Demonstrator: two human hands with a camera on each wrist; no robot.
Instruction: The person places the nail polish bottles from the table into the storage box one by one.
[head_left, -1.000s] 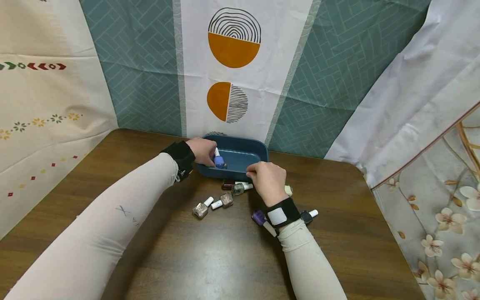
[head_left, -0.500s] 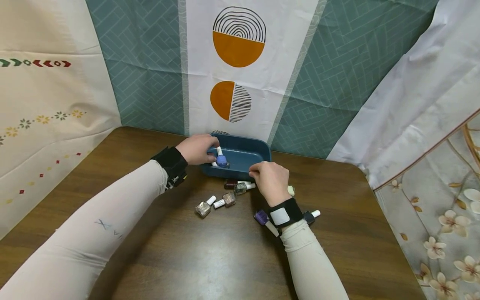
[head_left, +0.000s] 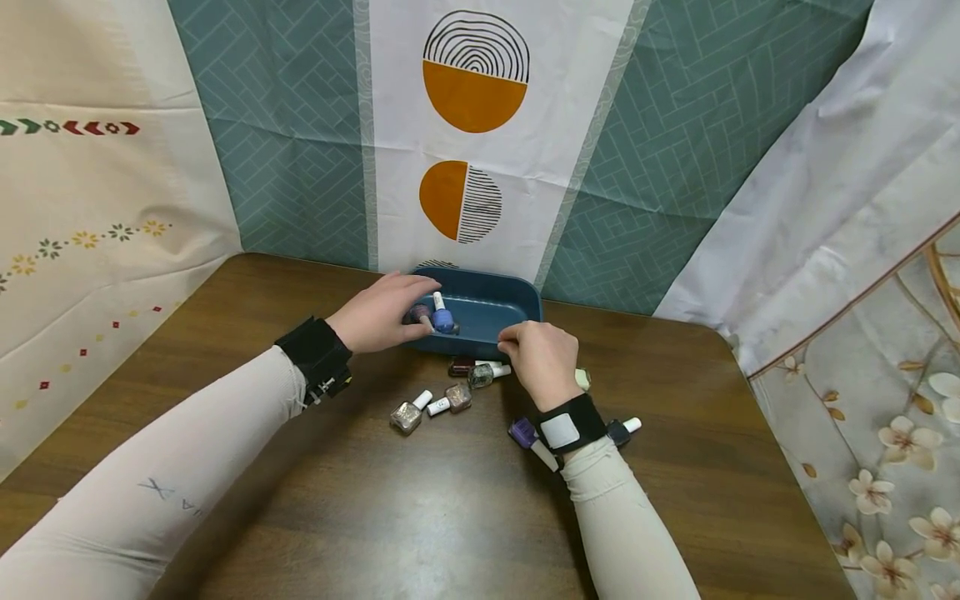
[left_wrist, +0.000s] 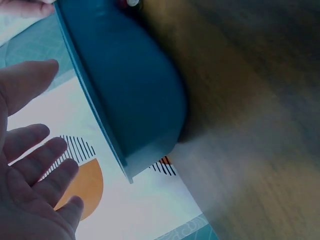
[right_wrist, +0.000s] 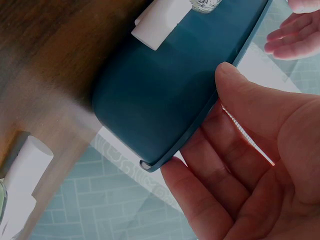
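A dark blue tray [head_left: 468, 345] stands at the back of the table, close to the cloth backdrop. Over its left end is my left hand [head_left: 381, 313], fingers and thumb spread apart with nothing between them. Just beyond those fingertips, a blue nail polish bottle [head_left: 443, 321] and a mauve nail polish bottle [head_left: 422, 313] lie side by side inside. My right hand [head_left: 542, 358] pinches the tray's rim near the front right corner. In the right wrist view, its thumb [right_wrist: 231, 82] is on the inner side and its fingers are behind the rim.
In front of the tray lie a dark red bottle [head_left: 459, 367], a green glitter bottle [head_left: 481, 377], a rose glitter bottle [head_left: 458, 397] and a gold glitter bottle [head_left: 406, 418]. Around my right wrist are a purple bottle [head_left: 522, 432], a dark bottle [head_left: 618, 432] and a pale bottle [head_left: 582, 380].
My left hand has drawn back leftward from inside the tray and its fingers have spread, leaving the mauve bottle in view beside the blue one. The right hand keeps its hold on the rim.
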